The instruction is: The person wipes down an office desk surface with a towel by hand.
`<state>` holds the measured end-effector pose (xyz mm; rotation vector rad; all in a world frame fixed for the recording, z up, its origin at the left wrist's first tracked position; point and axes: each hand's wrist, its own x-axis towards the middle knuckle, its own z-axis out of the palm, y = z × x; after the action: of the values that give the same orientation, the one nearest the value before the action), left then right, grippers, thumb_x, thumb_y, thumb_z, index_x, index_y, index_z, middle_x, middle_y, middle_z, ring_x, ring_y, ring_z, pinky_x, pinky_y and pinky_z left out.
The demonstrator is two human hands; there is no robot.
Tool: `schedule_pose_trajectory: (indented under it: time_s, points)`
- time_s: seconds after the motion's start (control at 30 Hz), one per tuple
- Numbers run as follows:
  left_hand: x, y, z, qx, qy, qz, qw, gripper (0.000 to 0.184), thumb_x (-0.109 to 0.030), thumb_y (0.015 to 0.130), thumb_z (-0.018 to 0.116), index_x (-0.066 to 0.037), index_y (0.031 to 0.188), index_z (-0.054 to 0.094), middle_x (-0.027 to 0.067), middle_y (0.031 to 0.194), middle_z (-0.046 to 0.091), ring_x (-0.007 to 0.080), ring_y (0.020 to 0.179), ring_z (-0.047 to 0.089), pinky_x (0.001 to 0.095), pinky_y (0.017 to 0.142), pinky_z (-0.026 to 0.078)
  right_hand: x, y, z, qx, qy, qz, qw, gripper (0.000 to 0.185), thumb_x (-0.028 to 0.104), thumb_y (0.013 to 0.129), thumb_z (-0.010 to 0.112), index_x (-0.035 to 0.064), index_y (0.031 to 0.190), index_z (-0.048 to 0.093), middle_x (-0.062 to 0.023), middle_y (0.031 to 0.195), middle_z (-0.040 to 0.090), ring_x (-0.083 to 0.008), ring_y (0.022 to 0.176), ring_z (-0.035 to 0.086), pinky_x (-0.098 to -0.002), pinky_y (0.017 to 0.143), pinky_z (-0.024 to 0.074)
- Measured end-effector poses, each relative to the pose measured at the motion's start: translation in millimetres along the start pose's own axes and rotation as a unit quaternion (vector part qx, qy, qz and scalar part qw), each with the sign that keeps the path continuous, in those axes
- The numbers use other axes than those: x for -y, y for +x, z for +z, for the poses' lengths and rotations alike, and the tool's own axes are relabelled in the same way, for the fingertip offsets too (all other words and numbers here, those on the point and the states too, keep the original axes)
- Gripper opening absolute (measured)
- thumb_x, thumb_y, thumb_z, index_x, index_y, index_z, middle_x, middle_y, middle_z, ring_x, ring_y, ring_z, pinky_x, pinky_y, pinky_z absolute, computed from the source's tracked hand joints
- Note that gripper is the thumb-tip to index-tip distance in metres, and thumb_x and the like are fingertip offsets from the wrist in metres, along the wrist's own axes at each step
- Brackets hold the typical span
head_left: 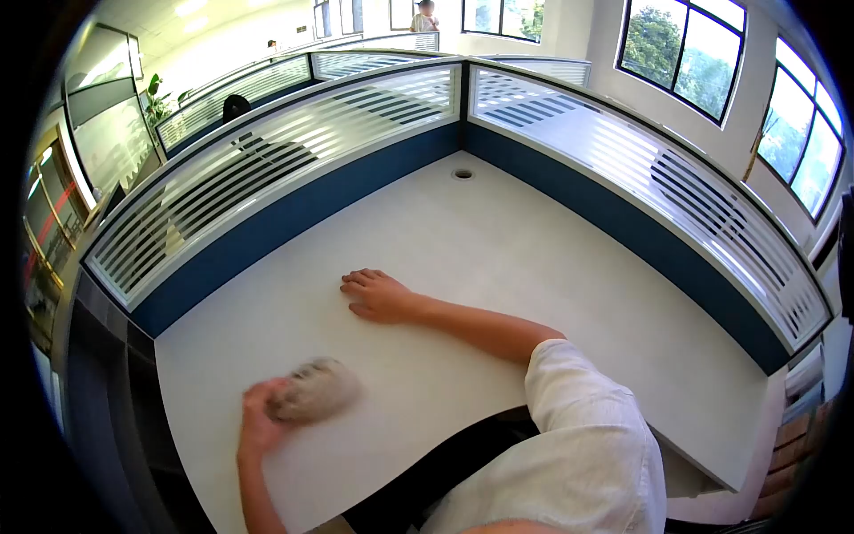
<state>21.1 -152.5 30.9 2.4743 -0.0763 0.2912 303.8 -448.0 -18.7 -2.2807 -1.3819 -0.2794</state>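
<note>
A crumpled grey-beige cloth (pixel 318 392) is bunched in my left hand (pixel 263 416), low over the left part of the white desk (pixel 463 236). Both are smeared by motion, and the fingers are partly hidden by the cloth. My right arm reaches across from the right in a short white sleeve. At its end my right hand (pixel 381 297) rests palm down on the desktop, fingers stretched to the left, holding nothing. The cloth is nearer to me than my right hand and apart from it.
Blue partitions with striped glass panels (pixel 614 147) border the desk at the back on both sides. A round cable hole (pixel 463 174) sits in the far corner. Dark shelving (pixel 111 400) flanks the left edge. Another person (pixel 425 18) is far off in the background.
</note>
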Motion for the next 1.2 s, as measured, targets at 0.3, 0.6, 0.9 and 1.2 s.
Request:
schedule_pose_trajectory:
  time_s: [0.3, 0.6, 0.9, 1.2]
  points:
    - [177.2, -33.2, -65.6, -0.322, 0.281, -0.320, 0.846, 0.086, -0.035, 0.084, 0.093, 0.003, 0.152, 0.056, 0.0254, 0.146, 0.066, 0.0409, 0.131, 0.065, 0.0510, 0.110, 0.052, -1.7, -3.7, -1.0, -0.020, 0.020, -0.009, 1.000, 0.045, 0.026, 0.105, 0.061, 0.0029, 0.144, 0.060, -0.0175, 0.157, 0.055, -0.0362, 0.149, 0.047, -0.0506, 0.126, 0.0364]
    - [-42.9, 3.9, 37.1, 0.074, -0.045, 0.067, 0.994, 0.074, -0.021, 0.061, 0.105, -0.008, 0.128, 0.073, 0.0119, 0.124, 0.076, 0.0341, 0.116, 0.070, 0.0457, 0.104, 0.056, -7.3, 0.3, 0.6, -0.015, 0.034, -0.004, 0.999, 0.048, 0.032, 0.103, 0.063, 0.0028, 0.142, 0.062, -0.0189, 0.156, 0.056, -0.0371, 0.147, 0.049, -0.0517, 0.124, 0.0375]
    - [21.3, -0.1, -9.7, -0.071, 0.097, 0.042, 0.992, 0.071, -0.017, 0.070, 0.099, -0.006, 0.134, 0.071, 0.0148, 0.129, 0.074, 0.0370, 0.119, 0.067, 0.0484, 0.110, 0.049, -2.7, -1.0, -1.8, 0.001, 0.007, -0.005, 1.000, 0.047, 0.029, 0.105, 0.061, 0.0031, 0.144, 0.059, -0.0177, 0.156, 0.056, -0.0366, 0.148, 0.048, -0.0515, 0.124, 0.0380]
    - [156.8, -24.0, -33.2, -0.283, 0.084, -0.180, 0.938, 0.064, -0.024, 0.084, 0.091, 0.005, 0.135, 0.065, 0.0221, 0.131, 0.066, 0.0394, 0.120, 0.065, 0.0518, 0.101, 0.053, 2.4, 5.0, -4.2, 0.021, -0.013, 0.019, 1.000, 0.049, 0.029, 0.105, 0.061, 0.0029, 0.146, 0.059, -0.0175, 0.158, 0.055, -0.0356, 0.151, 0.046, -0.0511, 0.125, 0.0371]
